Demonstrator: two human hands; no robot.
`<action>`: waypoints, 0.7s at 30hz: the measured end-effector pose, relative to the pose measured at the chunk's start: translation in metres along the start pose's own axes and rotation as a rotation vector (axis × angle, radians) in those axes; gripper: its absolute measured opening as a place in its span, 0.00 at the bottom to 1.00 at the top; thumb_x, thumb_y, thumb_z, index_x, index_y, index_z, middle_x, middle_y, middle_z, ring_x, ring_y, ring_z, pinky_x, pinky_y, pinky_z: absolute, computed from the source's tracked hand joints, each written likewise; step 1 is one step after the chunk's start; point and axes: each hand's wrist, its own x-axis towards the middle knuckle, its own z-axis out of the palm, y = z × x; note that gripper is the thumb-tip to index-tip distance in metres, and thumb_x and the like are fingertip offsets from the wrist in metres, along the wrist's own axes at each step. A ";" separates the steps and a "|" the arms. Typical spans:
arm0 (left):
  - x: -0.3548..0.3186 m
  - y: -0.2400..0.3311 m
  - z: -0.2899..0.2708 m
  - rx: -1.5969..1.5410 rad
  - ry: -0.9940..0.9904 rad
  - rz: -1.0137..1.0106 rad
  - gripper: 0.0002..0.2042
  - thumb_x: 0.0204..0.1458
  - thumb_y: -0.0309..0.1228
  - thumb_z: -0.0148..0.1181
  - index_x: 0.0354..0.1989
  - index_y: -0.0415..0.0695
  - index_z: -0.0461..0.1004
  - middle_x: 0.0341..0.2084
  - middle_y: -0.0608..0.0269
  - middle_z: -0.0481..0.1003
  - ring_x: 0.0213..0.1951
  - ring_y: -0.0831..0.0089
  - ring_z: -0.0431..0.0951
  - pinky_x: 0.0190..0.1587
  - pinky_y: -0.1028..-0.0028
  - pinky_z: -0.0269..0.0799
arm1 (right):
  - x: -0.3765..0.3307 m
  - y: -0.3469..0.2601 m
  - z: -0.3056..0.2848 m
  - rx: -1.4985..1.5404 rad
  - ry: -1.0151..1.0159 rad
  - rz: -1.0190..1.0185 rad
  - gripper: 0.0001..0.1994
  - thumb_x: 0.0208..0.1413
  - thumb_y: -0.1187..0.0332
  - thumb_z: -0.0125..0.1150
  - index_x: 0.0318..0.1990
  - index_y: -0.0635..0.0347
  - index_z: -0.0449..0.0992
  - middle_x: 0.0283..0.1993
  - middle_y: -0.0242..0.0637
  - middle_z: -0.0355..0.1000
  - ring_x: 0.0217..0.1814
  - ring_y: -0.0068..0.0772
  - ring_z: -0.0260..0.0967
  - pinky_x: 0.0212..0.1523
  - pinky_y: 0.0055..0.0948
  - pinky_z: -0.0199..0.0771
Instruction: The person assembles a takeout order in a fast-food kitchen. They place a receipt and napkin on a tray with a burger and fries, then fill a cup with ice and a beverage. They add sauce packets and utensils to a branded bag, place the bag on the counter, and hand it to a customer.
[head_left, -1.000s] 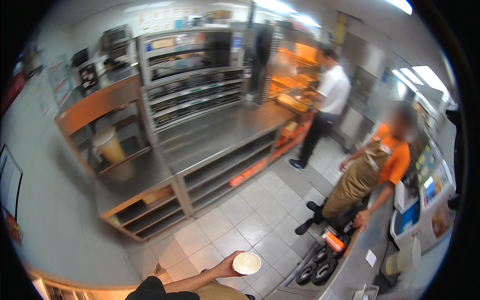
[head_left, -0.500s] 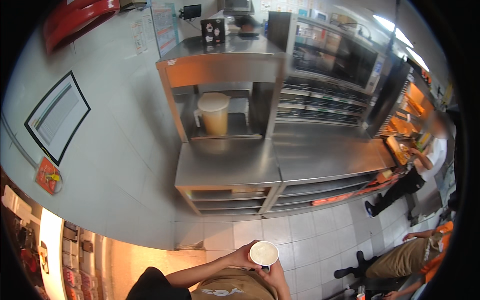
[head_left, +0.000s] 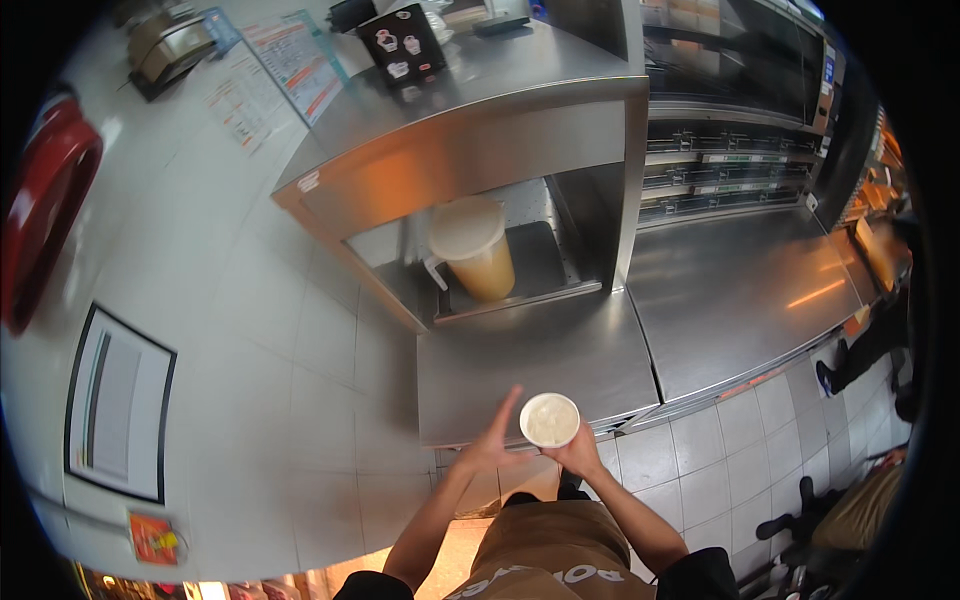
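A white paper cup (head_left: pixel 550 420), its mouth facing up and showing pale, creamy-looking contents, is in front of me at the front edge of a steel counter (head_left: pixel 530 365). My right hand (head_left: pixel 580 455) grips it from the right and near side. Just left of the cup my left hand (head_left: pixel 494 446) is open, thumb and fingers spread, apart from the cup or barely next to it. Beyond, on a dark tray (head_left: pixel 540 255) in a steel shelf unit, stands a lidded pitcher (head_left: pixel 482 262) with yellowish contents.
A second steel counter (head_left: pixel 740 300) runs right, below dark racks (head_left: pixel 730 180). A black box with stickers (head_left: pixel 402 45) stands on the unit's top. A white wall (head_left: pixel 240 400) with a framed sheet (head_left: pixel 120 405) bounds the left. Other people are at the far right.
I have moved closer to the counter, and the cup now is at its front edge. My left hand has let go of the cup and spread open; my right hand keeps hold.
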 end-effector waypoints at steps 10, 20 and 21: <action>0.157 -0.086 -0.228 -0.157 0.652 -0.156 0.37 0.52 0.22 0.65 0.71 0.45 0.56 0.65 0.48 0.64 0.68 0.62 0.62 0.66 0.64 0.61 | 0.113 0.078 0.067 -0.008 0.179 0.138 0.29 0.37 0.66 0.74 0.49 0.57 0.68 0.47 0.45 0.72 0.53 0.53 0.71 0.51 0.44 0.74; 0.282 -0.173 -0.308 -0.058 0.562 -0.155 0.24 0.49 0.25 0.68 0.55 0.35 0.71 0.46 0.58 0.76 0.45 0.70 0.76 0.51 0.72 0.70 | 0.144 0.027 -0.036 -0.366 0.275 0.262 0.38 0.42 0.77 0.63 0.67 0.55 0.61 0.69 0.53 0.57 0.71 0.58 0.56 0.69 0.43 0.61; 0.283 -0.174 -0.308 -0.097 0.579 -0.010 0.13 0.49 0.27 0.68 0.42 0.36 0.76 0.33 0.63 0.77 0.35 0.71 0.76 0.43 0.72 0.70 | 0.169 0.012 -0.043 -0.412 0.283 0.277 0.37 0.42 0.78 0.62 0.65 0.55 0.63 0.69 0.53 0.57 0.70 0.58 0.57 0.69 0.43 0.61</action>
